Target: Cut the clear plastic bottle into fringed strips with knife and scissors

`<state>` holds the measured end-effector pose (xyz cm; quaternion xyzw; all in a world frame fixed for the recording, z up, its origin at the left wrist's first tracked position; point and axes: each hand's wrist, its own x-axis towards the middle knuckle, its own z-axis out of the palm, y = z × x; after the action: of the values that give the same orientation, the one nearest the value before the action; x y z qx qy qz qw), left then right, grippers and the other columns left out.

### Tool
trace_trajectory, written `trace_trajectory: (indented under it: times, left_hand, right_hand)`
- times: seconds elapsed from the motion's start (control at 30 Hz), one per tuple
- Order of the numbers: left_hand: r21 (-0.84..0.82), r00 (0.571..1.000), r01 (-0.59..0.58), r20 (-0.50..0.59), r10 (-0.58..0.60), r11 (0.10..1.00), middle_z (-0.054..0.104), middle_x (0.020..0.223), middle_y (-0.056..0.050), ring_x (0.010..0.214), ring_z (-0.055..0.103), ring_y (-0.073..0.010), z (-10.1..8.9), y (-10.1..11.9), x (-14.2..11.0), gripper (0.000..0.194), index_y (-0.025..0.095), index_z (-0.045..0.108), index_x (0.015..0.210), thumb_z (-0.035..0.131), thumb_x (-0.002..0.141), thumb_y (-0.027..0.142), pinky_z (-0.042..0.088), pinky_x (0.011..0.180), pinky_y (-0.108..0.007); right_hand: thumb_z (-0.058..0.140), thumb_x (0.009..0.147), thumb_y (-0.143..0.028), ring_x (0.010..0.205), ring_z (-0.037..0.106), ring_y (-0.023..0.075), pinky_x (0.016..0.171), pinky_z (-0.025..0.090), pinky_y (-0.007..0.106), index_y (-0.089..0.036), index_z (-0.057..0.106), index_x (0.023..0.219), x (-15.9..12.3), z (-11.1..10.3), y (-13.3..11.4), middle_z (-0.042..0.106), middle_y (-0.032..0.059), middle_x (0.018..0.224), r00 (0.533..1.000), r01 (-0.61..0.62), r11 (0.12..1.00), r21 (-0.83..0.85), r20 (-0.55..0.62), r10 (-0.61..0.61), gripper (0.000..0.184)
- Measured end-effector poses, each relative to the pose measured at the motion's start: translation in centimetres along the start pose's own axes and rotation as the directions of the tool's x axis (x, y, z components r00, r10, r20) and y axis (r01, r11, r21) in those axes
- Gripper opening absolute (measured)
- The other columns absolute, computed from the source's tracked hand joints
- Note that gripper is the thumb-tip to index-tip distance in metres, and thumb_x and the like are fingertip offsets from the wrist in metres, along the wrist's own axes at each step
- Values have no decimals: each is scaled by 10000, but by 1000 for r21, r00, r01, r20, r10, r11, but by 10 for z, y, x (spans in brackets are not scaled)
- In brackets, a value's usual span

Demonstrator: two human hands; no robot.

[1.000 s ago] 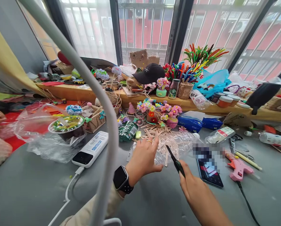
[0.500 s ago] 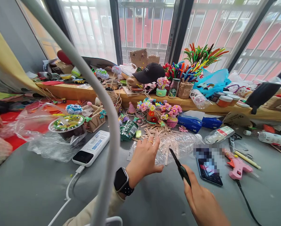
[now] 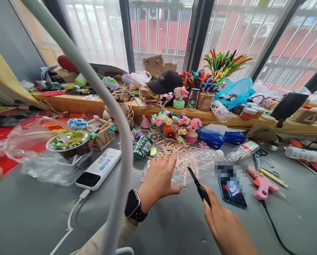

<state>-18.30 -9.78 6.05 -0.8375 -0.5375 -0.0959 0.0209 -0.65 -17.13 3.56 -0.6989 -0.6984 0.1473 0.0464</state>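
Note:
My left hand [image 3: 158,179], with a watch at the wrist and a ring on one finger, grips the left end of a clear plastic bottle [image 3: 203,159]. The bottle lies on its side with its cap end to the right. Its far side under my fingers is hidden. In my right hand [image 3: 224,221] is a utility knife [image 3: 201,187] with a dark handle. Its black blade points up and left toward the bottle's near side; whether the tip touches cannot be made out. Loose wooden craft sticks [image 3: 171,147] lie behind and show through the bottle.
A white cable or stand arm [image 3: 125,141] crosses the view at left. Nearby lie a power bank [image 3: 100,170], a lidded cup [image 3: 69,145], a phone [image 3: 232,191], a pink glue gun [image 3: 263,184] and scissors [image 3: 257,159]. Craft flowers [image 3: 171,124] stand behind.
The view has shifted slightly, so everything sits a little further left. Both hands keep nearly the same pose; the knife stays beside the bottle. The other person's hand at far left has mostly left the view.

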Motion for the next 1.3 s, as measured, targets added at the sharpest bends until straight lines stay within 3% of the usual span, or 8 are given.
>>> trace_trajectory:
  times: [0.3,0.43,0.63,0.87,1.03,1.13,1.3]
  left_hand:
    - [-11,1000,2,11,-1,1000,450,1226,-198,1079,443,-336,0,0,-1,857,112,327,1265,639,562,490,347,869,-427]
    - [-11,1000,-4,-2,4,1000,453,1225,-190,1082,438,-336,2,1,-2,853,122,321,1265,640,561,483,344,867,-425]
    - [-28,1000,-10,2,10,1000,457,1224,-177,1063,448,-328,3,-1,-1,863,136,315,1273,642,557,490,346,858,-416]
    - [-47,1000,11,16,-11,999,477,1199,-162,1034,464,-329,3,-4,1,864,143,347,1265,636,538,511,356,845,-421]
    - [-51,1000,2,0,-2,999,459,1216,-169,1044,456,-332,5,-6,3,884,142,317,1280,630,543,515,352,844,-423]
    - [-46,1000,4,-1,-4,999,463,1211,-164,1032,462,-328,4,-6,3,865,145,335,1270,629,546,516,359,841,-418]
    - [-36,1000,-2,16,2,999,476,1199,-160,1022,472,-322,3,-6,4,866,142,347,1269,626,543,523,367,843,-415]
  right_hand:
    - [279,858,-201,590,654,229,514,439,269,-200,380,1293,-1,7,4,679,41,624,998,15,1000,-5,-58,-15,446]
    - [325,849,-218,568,653,230,461,404,245,-184,374,1295,2,3,2,678,49,607,1000,25,999,-21,-17,-25,449]
    - [360,839,-195,609,665,240,457,372,234,-177,387,1275,10,-5,-11,692,72,656,998,-49,996,-68,42,52,437]
    - [327,842,-200,537,655,213,412,345,214,-183,393,1258,1,5,-12,658,28,559,997,-68,998,-16,-48,67,422]
    - [271,862,-184,612,663,236,471,383,247,-161,355,1291,9,2,-16,687,66,647,999,-40,999,2,37,40,438]
    - [248,865,-158,639,665,240,493,390,253,-133,340,1302,13,-2,-20,694,92,685,999,-38,999,-13,31,38,448]
    - [263,858,-165,630,664,244,485,390,253,-155,346,1300,6,1,-17,694,80,671,995,-54,998,-37,76,57,449]
